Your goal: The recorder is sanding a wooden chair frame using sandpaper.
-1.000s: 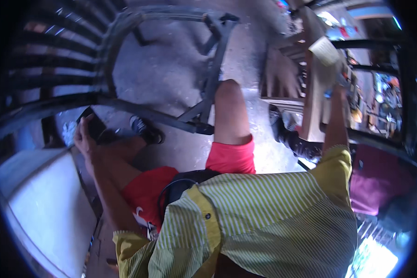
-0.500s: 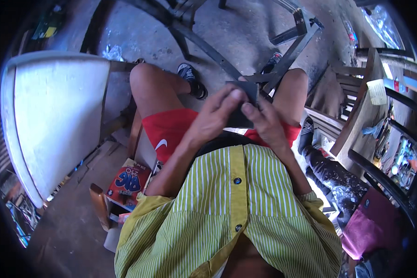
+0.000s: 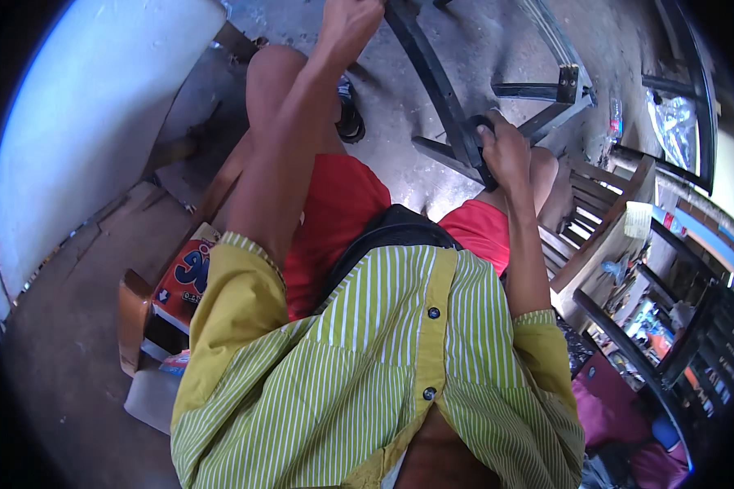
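Observation:
A dark wooden frame (image 3: 434, 75), made of several joined bars, stands between my knees and reaches the top edge of the view. At the upper end of its long bar is my left hand (image 3: 351, 23), with the arm stretched far out and the fingers closed at the wood, partly cut off by the picture's edge. My right hand (image 3: 507, 155) is near the bar's lower end by my right knee. Its thumb and fingers press a dark sheet (image 3: 480, 124), which looks like sandpaper, round the bar. The hand covers much of the sheet.
A large white panel (image 3: 98, 106) stands on the left. Beside my chair's wooden armrest (image 3: 136, 314) is a red box (image 3: 186, 273). To the right are a slatted wooden piece (image 3: 587, 216), dark metal frames (image 3: 628, 334) and a purple cloth (image 3: 607, 399). A plastic bottle (image 3: 616, 118) lies further off.
My hands, together on the dark sheet before, have parted. The left has moved up and away to the frame's far end; the right has brought the sheet onto the bar. The view has shifted.

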### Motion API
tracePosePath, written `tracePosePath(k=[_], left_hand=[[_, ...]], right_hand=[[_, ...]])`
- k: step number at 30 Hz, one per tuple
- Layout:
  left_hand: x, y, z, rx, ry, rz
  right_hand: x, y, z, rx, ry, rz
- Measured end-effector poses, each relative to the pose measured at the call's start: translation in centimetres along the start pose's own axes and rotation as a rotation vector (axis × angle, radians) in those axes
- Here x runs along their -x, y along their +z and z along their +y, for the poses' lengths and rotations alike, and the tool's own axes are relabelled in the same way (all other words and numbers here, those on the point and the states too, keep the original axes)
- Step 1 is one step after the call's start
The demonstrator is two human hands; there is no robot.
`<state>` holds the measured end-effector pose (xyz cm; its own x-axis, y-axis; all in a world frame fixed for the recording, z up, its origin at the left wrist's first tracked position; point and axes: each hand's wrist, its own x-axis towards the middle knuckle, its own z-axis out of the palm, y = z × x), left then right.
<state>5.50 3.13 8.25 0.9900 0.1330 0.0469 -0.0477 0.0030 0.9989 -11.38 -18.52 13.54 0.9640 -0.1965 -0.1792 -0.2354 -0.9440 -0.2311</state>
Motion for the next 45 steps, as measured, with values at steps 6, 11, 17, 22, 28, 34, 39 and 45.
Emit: tracePosePath(k=[6, 11, 17, 22, 28, 34, 39, 45], left_hand=[[-1.8, -2.7, -0.4, -0.279, -0.253, -0.349], [-2.2, -0.7, -1.6, -0.166, -0.274, -0.152], [3.0, 7.5, -6.3, 0.301, -0.57, 0.058], [13.5, 12.6, -5.5, 0.397, -0.618, -0.057], [15.2, 9.7, -2.3, 0.788, -1.106, -0.279], [8.5, 10.6, 0.1, 0.885, -1.108, -0.014], [-1.6, 4.9, -3.2, 0.877, -0.57, 0.07], [1.2, -0.6, -1.8, 0.656, -0.503, -0.105]], right_hand=[[-2.0, 0.6, 1.1, -0.219, 0.279, 0.1], [-3.1, 0.7, -1.1, -0.505, 0.269, 0.065], [-2.5, 1.0, -4.5, -0.344, 0.215, 0.173], [-0.1, -0.5, -0.6, -0.227, 0.453, 0.201], [2.6, 2.4, 4.6, -0.929, 0.235, 0.454], [4.7, 3.1, 5.8, -1.27, 0.303, 0.357], [5.5, 2.4, 5.1, -1.441, 0.284, 0.282], [5.0, 3.0, 5.6, -1.396, 0.225, 0.262]])
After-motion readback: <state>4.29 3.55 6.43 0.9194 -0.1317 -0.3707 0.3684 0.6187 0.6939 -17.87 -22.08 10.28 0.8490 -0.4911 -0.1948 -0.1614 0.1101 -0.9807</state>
